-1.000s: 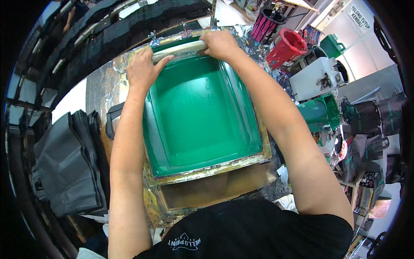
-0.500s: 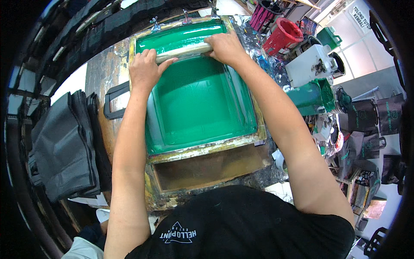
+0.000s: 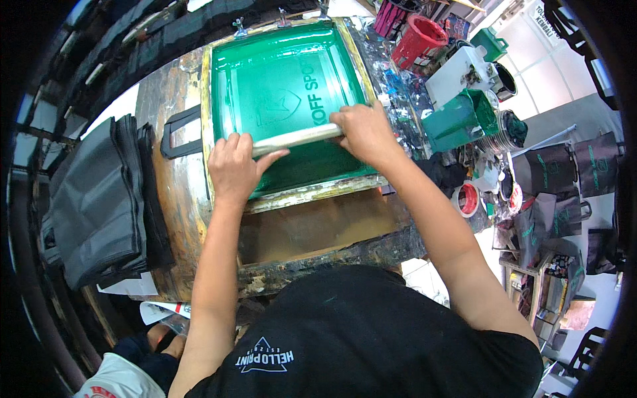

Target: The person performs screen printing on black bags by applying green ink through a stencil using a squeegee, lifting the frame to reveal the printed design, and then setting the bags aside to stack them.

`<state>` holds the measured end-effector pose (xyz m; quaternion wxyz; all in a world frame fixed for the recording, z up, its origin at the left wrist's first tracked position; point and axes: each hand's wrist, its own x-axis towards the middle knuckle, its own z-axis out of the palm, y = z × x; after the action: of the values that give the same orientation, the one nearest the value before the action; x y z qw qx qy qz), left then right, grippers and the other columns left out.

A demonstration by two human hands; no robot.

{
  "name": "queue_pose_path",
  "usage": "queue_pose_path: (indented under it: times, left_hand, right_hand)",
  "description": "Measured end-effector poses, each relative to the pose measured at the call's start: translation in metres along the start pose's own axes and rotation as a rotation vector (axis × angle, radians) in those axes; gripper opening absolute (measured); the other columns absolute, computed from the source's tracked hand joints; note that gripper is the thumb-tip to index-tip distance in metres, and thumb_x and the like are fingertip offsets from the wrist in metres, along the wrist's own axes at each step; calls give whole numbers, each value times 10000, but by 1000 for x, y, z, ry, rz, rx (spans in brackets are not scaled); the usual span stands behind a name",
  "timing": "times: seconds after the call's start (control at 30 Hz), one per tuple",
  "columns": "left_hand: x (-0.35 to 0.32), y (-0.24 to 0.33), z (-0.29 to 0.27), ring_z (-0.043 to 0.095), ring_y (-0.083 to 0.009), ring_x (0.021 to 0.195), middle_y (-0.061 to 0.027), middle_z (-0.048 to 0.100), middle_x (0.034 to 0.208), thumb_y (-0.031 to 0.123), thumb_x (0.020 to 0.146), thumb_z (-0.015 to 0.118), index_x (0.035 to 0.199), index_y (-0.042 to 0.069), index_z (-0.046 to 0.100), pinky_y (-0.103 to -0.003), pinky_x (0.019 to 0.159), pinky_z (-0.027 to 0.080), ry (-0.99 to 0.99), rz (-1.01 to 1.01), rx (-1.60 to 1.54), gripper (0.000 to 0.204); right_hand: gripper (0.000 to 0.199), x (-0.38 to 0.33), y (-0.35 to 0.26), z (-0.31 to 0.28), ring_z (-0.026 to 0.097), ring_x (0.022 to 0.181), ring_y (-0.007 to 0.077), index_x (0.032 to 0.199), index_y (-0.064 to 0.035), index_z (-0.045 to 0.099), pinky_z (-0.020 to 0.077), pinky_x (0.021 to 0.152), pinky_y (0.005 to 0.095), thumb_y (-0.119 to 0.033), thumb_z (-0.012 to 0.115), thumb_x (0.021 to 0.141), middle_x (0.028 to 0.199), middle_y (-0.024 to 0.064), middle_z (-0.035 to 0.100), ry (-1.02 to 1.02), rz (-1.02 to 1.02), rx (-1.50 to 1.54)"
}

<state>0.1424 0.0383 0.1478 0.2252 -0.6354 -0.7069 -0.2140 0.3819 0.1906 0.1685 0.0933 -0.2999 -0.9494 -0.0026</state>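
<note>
Seen from above your head, both of your bare hands grip a long squeegee [image 3: 298,138] that lies crosswise on a green printing screen [image 3: 285,93]. Your left hand [image 3: 233,167] holds the squeegee's left end, fingers [image 3: 269,159] curled together and clamped over its pale handle. Your right hand [image 3: 363,132] holds the right end the same way, fingers wrapped tight around it. The squeegee sits in the nearer half of the screen, its blade touching the wet green mesh. The screen is set in a pale wooden frame [image 3: 312,192] resting on a worn, ink-stained desk [image 3: 318,232]. To your left, beside the frame, lies a stack of dark fabric bags [image 3: 99,199]. To your right, past the frame's edge, stand a red basket [image 3: 419,41], a white container [image 3: 458,73] and a green container [image 3: 458,123], close together among other clutter.
</note>
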Motion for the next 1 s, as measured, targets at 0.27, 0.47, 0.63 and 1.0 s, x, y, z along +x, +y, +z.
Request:
queue_pose_path:
  times: [0.27,0.47,0.63,1.0]
  left_hand:
    - [-55,27,-36,521,-284,666,-81,514,725,680,743,792,708,84,550,-425,602,444,-18,6,-44,644]
    - [-49,27,-40,531,-296,700,-90,533,759,642,709,832,744,67,585,-429,628,454,-57,-35,-60,627]
    - [-54,34,-48,546,-309,748,-97,555,802,613,708,849,766,66,601,-443,646,465,-95,-75,-86,603]
    - [-53,12,-55,606,-363,995,-142,625,1048,506,674,914,1194,39,653,-466,868,494,-143,-37,-290,747]
  right_hand:
    - [337,-69,-37,-15,693,1008,272,1036,-138,715,427,970,509,-105,824,719,981,46,708,-34,47,15]
    - [421,-59,-37,-29,665,1105,298,1156,-106,666,399,1057,554,-200,840,785,1059,93,691,-191,62,42]
    - [551,-71,-36,-41,625,1176,335,1307,-86,580,343,1136,597,-365,785,879,1266,152,624,-161,-10,109]
    - [334,-53,-67,-18,619,945,217,1265,-160,660,441,936,469,-213,662,935,995,38,640,149,-226,114]
